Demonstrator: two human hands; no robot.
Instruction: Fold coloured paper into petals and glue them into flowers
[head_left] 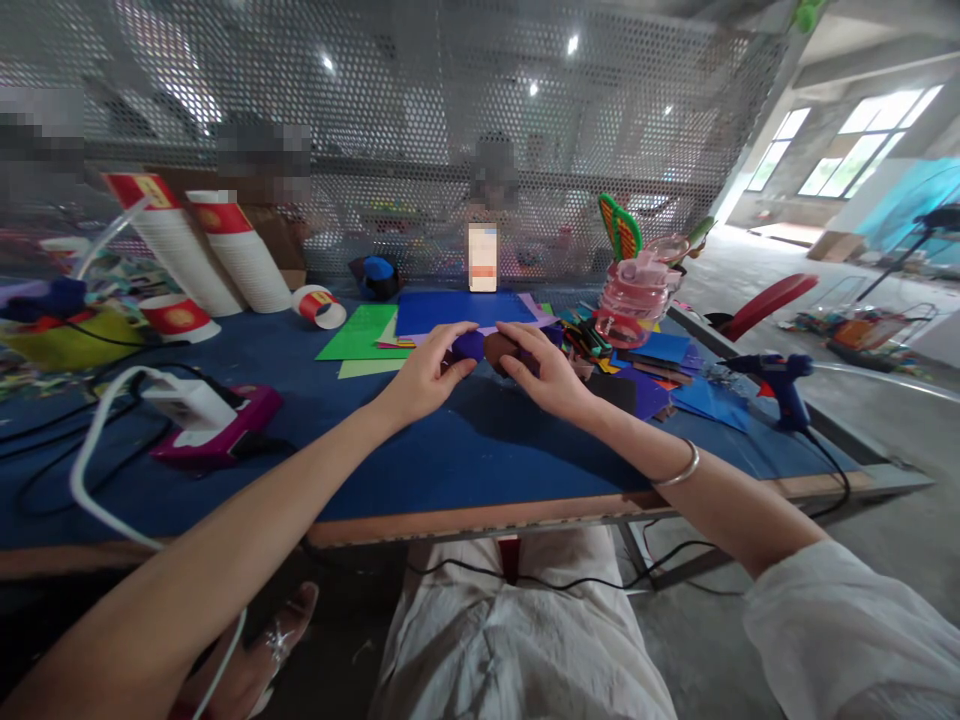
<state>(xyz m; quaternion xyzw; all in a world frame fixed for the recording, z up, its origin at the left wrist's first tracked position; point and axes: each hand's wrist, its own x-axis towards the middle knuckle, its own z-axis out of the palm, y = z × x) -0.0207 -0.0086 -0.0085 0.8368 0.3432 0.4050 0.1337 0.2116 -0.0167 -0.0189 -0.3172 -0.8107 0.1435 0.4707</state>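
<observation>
Our left hand [424,378] & right hand [541,375] meet mid table [450,460], over blue cloth. Left fingers closed on purple piece [470,345]; right fingers closed on brown piece [498,350], pieces touching. Blue sheet [461,310] just behind. Glue gun [780,385] at right edge, charger [187,402] at left.

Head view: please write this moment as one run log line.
left hand: holds purple piece | right hand: holds brown piece

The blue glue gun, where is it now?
In the head view the glue gun stands on the table's right edge, beyond the right hand, beside the coloured paper sheets.
</observation>
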